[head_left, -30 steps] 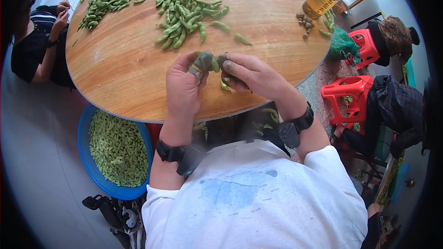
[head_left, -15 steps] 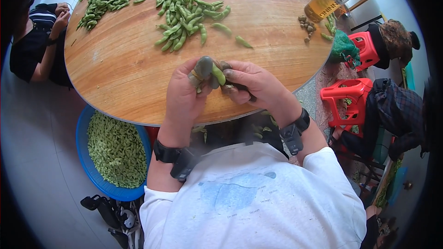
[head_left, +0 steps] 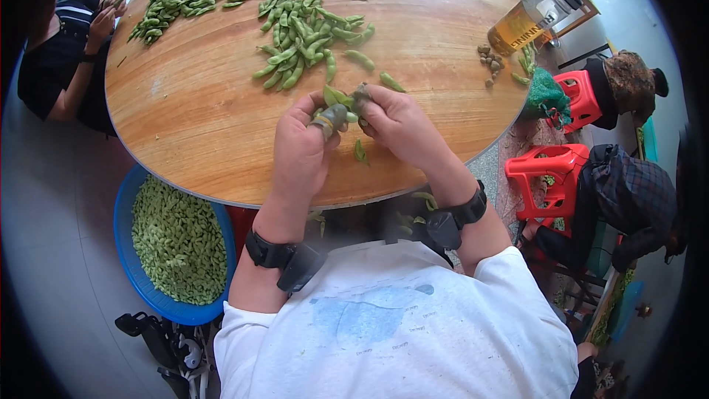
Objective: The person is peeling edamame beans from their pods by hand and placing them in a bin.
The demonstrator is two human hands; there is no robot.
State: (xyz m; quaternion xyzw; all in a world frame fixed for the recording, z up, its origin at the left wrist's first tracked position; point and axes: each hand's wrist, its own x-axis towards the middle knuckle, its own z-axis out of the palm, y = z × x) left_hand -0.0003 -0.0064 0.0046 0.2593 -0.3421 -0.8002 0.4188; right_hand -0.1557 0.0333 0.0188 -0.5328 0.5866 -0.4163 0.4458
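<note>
Above the near part of the table, a split green bean pod (head_left: 337, 96) sits pinched in my left hand (head_left: 304, 140). Grey finger covers wrap that thumb and fingertips. My right hand (head_left: 395, 118) has its covered fingertips closed at the pod's right end, where a pale bean (head_left: 351, 117) shows between the hands. Just below the right fingers, a loose green pod piece (head_left: 360, 151) appears against the table; whether it rests there or is falling I cannot tell. Several whole bean pods (head_left: 295, 41) lie in a pile beyond my hands.
The round wooden table (head_left: 214, 118) also bears a jug of amber liquid (head_left: 528, 15) and small brown lumps (head_left: 490, 63). At lower left stands a blue basin (head_left: 125, 244) of shelled beans (head_left: 181, 240). Red stools (head_left: 546, 177) and people are at right; another person (head_left: 70, 66) sits left.
The pod between my hands has been split, and a pale bean shows. A pod piece has appeared below the right fingers. My right hand has shifted slightly up.
</note>
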